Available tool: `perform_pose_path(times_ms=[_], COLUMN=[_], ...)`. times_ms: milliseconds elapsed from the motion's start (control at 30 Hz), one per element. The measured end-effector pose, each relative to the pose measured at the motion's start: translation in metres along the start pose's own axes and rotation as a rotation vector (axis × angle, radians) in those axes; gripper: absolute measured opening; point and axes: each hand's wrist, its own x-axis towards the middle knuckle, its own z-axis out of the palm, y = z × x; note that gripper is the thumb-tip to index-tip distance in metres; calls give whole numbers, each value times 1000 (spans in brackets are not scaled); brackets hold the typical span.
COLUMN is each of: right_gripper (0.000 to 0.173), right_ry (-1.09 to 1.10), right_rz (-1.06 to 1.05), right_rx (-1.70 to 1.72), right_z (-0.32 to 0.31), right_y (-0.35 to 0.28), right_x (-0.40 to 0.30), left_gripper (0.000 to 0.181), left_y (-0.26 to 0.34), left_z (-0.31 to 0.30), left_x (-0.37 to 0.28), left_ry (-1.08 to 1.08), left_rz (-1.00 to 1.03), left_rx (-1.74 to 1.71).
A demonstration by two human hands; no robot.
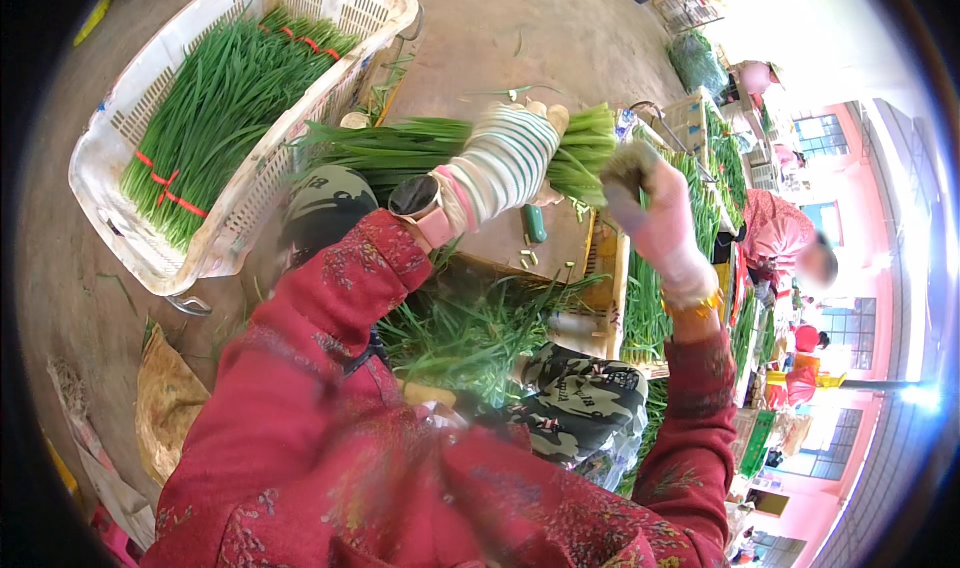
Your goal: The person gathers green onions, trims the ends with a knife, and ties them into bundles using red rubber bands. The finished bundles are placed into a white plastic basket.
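My left hand [514,155], in a striped knit glove, grips a bunch of long flat green leaves [420,144], probably garlic chives. The pale stem ends [589,151] point right, past my fingers. Close by those ends is my right hand [649,200] in a pink glove with dirty, curled fingertips. It is blurred, and whether it holds anything is unclear. Below the bunch, a green object like a handle [534,224] lies on the brown board [487,249], among short cut stem pieces [529,257]. Loose leaves [472,335] lie beneath the board's near edge.
A white plastic crate [259,148] at left holds bundles tied with red bands [169,185]. More greens [645,305] fill crates at right. A brown sack [169,403] lies on the floor at lower left. Other people [780,230] are farther off at right.
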Motion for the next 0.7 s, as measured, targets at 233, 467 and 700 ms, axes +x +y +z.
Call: perform_pose_path(times_ms=[233, 467, 700], right_gripper=[17, 37, 15], right_ry=[-467, 211, 75], right_rz=[-27, -236, -229], right_rx=[271, -940, -1095], right_z=[-18, 31, 30], right_y=[-41, 2, 12], right_x=[-48, 12, 30], left_gripper=[91, 89, 82], left_y=[-13, -5, -9], left_z=[-9, -9, -8], left_x=[0, -4, -6], left_ry=[105, 129, 128], left_rz=[-65, -60, -48], left_rx=[58, 95, 55])
